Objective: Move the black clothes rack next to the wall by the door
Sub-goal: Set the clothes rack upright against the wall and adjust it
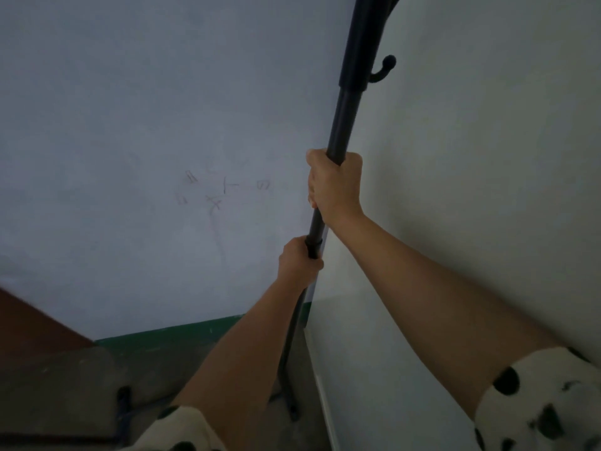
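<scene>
The black clothes rack (345, 122) is a tall dark pole that runs from the floor up past the top of the view, leaning slightly right. A small hook (387, 68) sticks out near its top. My right hand (335, 183) grips the pole at mid height. My left hand (299, 262) grips it just below, at a joint in the pole. The rack's foot (291, 408) rests on the grey floor close to the corner of two walls. The rest of the base is hidden behind my left arm.
A pale blue wall (146, 125) with faint pencil marks and a green skirting (169, 333) fills the left. A white wall or panel (471, 157) stands right beside the rack. A reddish-brown surface (29, 323) shows at far left. Grey floor lies below.
</scene>
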Demonstrator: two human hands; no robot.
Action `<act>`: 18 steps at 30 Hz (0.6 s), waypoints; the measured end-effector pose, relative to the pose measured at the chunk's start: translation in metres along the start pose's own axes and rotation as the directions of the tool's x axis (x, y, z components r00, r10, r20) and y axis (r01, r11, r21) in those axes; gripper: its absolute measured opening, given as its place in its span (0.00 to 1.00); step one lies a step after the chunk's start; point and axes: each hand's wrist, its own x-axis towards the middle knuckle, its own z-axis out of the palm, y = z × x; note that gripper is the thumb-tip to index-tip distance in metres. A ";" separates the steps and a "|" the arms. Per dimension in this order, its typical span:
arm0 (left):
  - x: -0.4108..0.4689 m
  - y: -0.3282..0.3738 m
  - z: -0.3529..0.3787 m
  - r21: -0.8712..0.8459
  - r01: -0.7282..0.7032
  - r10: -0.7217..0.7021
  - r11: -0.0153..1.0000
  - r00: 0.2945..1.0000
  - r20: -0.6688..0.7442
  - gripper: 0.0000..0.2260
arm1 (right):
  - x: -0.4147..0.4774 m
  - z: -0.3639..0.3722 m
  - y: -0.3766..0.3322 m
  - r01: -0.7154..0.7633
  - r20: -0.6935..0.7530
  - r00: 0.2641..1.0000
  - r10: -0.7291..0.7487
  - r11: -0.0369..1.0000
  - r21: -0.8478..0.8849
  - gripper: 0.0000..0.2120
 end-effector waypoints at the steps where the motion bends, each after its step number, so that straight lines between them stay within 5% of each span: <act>1: 0.004 0.002 0.001 0.002 -0.002 0.002 1.000 1.000 -0.002 0.15 | 0.003 0.000 0.000 0.004 -0.005 1.000 -0.004 1.000 0.000 0.15; 7: 0.024 0.003 0.001 0.006 -0.021 0.022 1.000 0.999 -0.025 0.12 | 0.019 0.006 0.001 0.017 -0.004 1.000 -0.017 1.000 -0.005 0.11; 18: 0.032 0.004 -0.005 0.021 -0.029 0.029 0.999 1.000 -0.007 0.14 | 0.029 0.006 0.002 -0.009 0.054 0.999 0.009 1.000 -0.004 0.18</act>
